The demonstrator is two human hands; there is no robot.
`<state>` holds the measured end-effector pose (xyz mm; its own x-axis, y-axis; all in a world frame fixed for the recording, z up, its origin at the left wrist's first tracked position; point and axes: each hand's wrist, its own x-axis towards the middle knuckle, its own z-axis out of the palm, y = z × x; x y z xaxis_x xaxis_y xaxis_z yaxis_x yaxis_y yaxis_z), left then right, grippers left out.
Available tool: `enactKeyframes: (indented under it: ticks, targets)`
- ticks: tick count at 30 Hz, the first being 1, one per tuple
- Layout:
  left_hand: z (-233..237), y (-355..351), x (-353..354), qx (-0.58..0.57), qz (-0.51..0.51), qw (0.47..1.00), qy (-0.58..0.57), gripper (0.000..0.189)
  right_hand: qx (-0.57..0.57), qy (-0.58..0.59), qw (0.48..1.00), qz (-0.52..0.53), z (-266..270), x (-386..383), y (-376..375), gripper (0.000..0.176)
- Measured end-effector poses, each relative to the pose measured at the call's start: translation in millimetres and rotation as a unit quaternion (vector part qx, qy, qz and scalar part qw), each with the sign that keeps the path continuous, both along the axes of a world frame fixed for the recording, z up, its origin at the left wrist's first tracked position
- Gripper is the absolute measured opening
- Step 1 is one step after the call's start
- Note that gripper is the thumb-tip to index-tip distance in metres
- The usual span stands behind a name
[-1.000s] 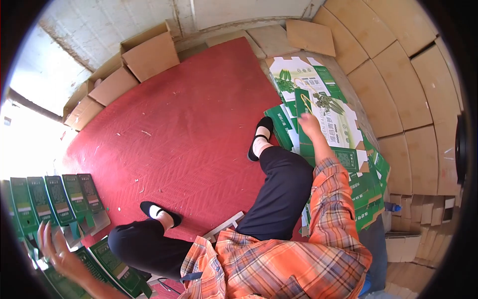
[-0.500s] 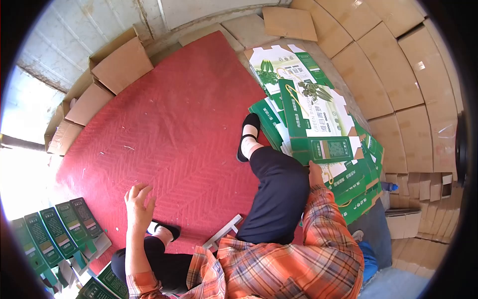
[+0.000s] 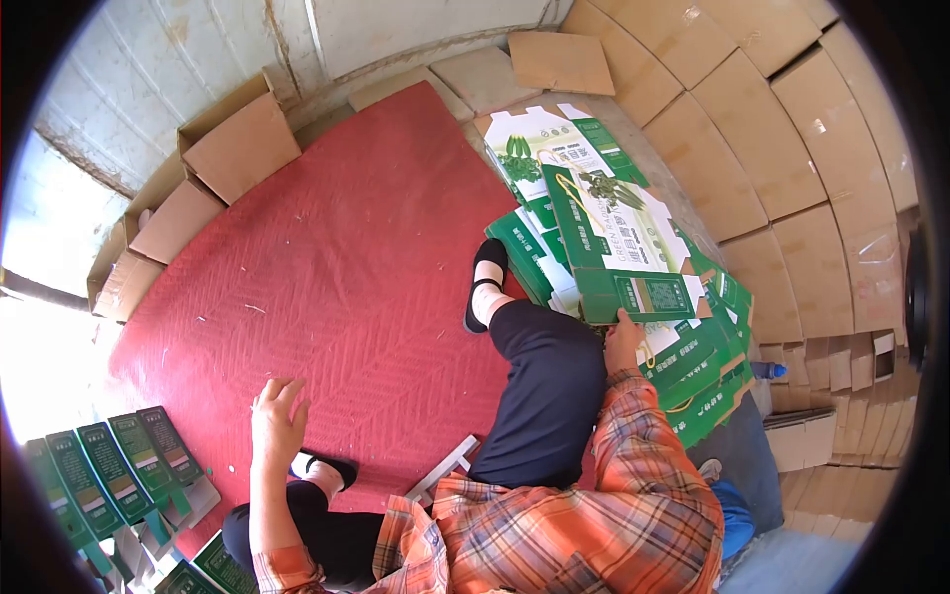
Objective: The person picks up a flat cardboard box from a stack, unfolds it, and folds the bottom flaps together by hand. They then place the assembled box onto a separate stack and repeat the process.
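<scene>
Pinching a flat radish carton (image 3: 633,243), the right hand (image 3: 623,346) has unfolded cartons (image 3: 691,358) beside it; part-folded cartons (image 3: 102,467) stand left of the half-open, empty left hand (image 3: 279,420).

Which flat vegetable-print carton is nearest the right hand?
The upper green-and-white cardboard carton, its near edge at the right hand; the other carton lies farther off, partly underneath.

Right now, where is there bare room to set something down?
The red mat, between the brown boxes and black shoes, barring small scraps. It's crowded rightward, with flat cartons at the right hand, and lower left, with standing green boxes.
</scene>
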<state>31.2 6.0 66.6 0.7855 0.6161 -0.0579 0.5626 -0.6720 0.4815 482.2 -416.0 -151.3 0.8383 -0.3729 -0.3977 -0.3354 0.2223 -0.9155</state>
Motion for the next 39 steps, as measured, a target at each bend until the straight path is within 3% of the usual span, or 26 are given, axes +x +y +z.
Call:
enactKeyframes:
  ticks: [1, 2, 4, 5, 7, 10, 12, 14, 20, 22, 24, 26, 28, 29, 31, 32, 34, 35, 36, 37, 38, 39]
  targets:
    - [1.6, 0.3, -0.8, 0.002, -0.001, 1.0, -0.003, 0.033, -0.094, -0.074, 0.991, -0.052, -0.2, 5.4, 5.8, 0.021]
    - [2.9, 0.5, -2.5, 0.008, -0.003, 1.0, -0.005, 0.033, -0.093, -0.076, 0.991, -0.054, 3.8, 9.8, 3.2, 0.021]
    - [5.7, 0.3, -5.4, 0.013, -0.004, 1.0, -0.01, 0.033, 0.005, 0.052, 0.998, -0.025, 41.4, 12.7, 2.6, 0.016]
    - [7.7, -0.5, -7.2, 0.011, -0.002, 1.0, -0.013, 0.032, 0.006, 0.048, 0.999, -0.022, 64.4, 15.7, 6.6, 0.016]
    - [9.5, -0.8, -11.3, 0.011, 0.007, 1.0, -0.02, 0.032, 0.164, 0.125, 0.979, 0.005, 98.4, 26.6, 18.5, 0.009]
    - [9.4, -0.5, -17.1, 0.012, 0.003, 1.0, -0.02, 0.032, 0.247, 0.078, 0.965, 0.038, 118.1, 61.2, 20.6, 0.011]
    - [7.9, 2.7, -20.0, -0.008, 0.005, 1.0, -0.027, 0.033, 0.223, 0.103, 0.969, 0.023, 131.4, 96.1, 32.3, 0.013]
    - [9.6, 7.2, -22.2, -0.027, 0.024, 0.998, -0.048, 0.033, 0.208, 0.063, 0.973, 0.072, 163.1, 97.4, 59.5, 0.012]
    - [3.7, 33.9, -33.2, -0.036, 0.106, 0.985, -0.131, 0.034, 0.137, -0.01, 0.948, 0.289, 228.9, 36.9, 128.0, 0.01]
    - [-2.2, 44.5, -37.8, -0.102, 0.194, 0.953, -0.208, 0.03, 0.129, -0.017, 0.927, 0.352, 239.7, 10.2, 143.7, 0.018]
    - [1.9, 52.2, -42.9, -0.118, 0.223, 0.946, -0.202, 0.03, 0.129, -0.049, 0.885, 0.446, 251.8, -18.4, 160.6, 0.029]
    - [12.4, 56.5, -43.2, -0.159, 0.291, 0.905, -0.267, 0.035, 0.125, -0.022, 0.827, 0.547, 257.9, -35.1, 170.5, 0.032]
    - [0.1, 71.3, -57.1, -0.159, 0.307, 0.896, -0.279, 0.045, 0.118, 0.004, 0.776, 0.62, 257.5, -52.4, 181.8, 0.033]
    - [-4.3, 77.0, -62.6, -0.179, 0.368, 0.862, -0.297, 0.05, 0.122, 0.007, 0.767, 0.629, 258.5, -61.7, 187.1, 0.033]
    - [-4.2, 84.9, -75.2, -0.231, 0.462, 0.792, -0.324, 0.059, 0.081, 0.041, 0.67, 0.737, 263.3, -79.3, 201.4, 0.036]
    - [-5.4, 91.1, -84.6, -0.226, 0.471, 0.789, -0.324, 0.059, 0.07, 0.053, 0.635, 0.768, 260.7, -83.6, 207.9, 0.039]
    - [-15.5, 107.8, -110.3, -0.349, 0.489, 0.702, -0.383, 0.048, -0.003, 0.04, 0.527, 0.849, 252.9, -85.2, 221.3, 0.039]
    - [-23.1, 109.7, -122.5, -0.315, 0.466, 0.685, -0.463, 0.037, 0.0, 0.039, 0.52, 0.853, 250.3, -88.3, 229.3, 0.039]
    - [-19.7, 111.2, -133.3, -0.343, 0.463, 0.635, -0.514, 0.028, -0.061, 0.012, 0.503, 0.862, 248.8, -94.1, 237.7, 0.039]
    - [-19.1, 109.3, -141.2, -0.332, 0.444, 0.638, -0.535, 0.025, -0.123, -0.015, 0.485, 0.866, 247.2, -100.6, 244.7, 0.039]
    - [-19.3, 107.7, -146.9, -0.322, 0.423, 0.64, -0.554, 0.022, -0.123, 0.013, 0.556, 0.822, 245.0, -108.7, 252.6, 0.035]
    - [-18.9, 103.4, -148.3, -0.32, 0.425, 0.64, -0.555, 0.022, -0.089, -0.035, 0.602, 0.793, 238.5, -114.3, 260.8, 0.034]
